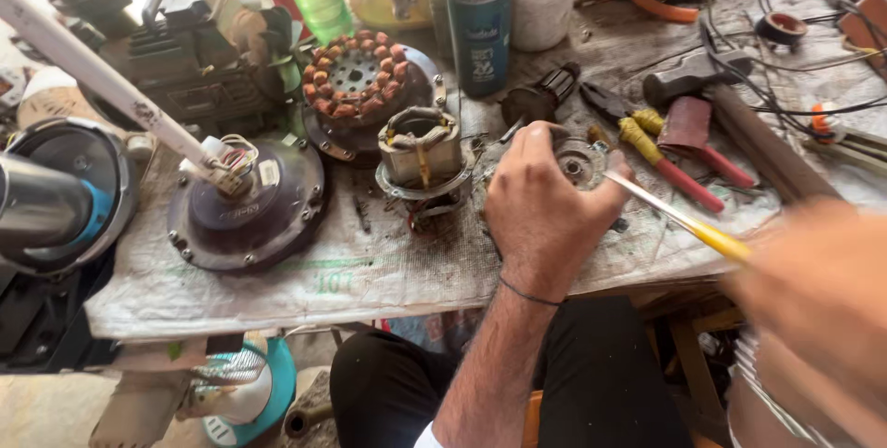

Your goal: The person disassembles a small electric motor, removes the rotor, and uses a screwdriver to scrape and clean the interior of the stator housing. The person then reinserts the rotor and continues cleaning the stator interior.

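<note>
My left hand (540, 212) is closed over a small round metal motor end cap (579, 164) and holds it down on the cloth-covered bench (305, 272). My right hand (822, 296), blurred at the lower right, grips a yellow-handled screwdriver (716, 241). The screwdriver's thin shaft slants up and left, and its tip sits at the edge of the end cap, just by my left fingers. A dark motor armature (545, 97) lies just beyond the cap.
A small wound stator (420, 148), a copper-coil stator (356, 78) and a dark fan motor housing (249, 212) with a white rod lie to the left. Pliers (670, 163), a hammer (698, 74) and wires sit to the right. Bottles (479, 18) stand at the back.
</note>
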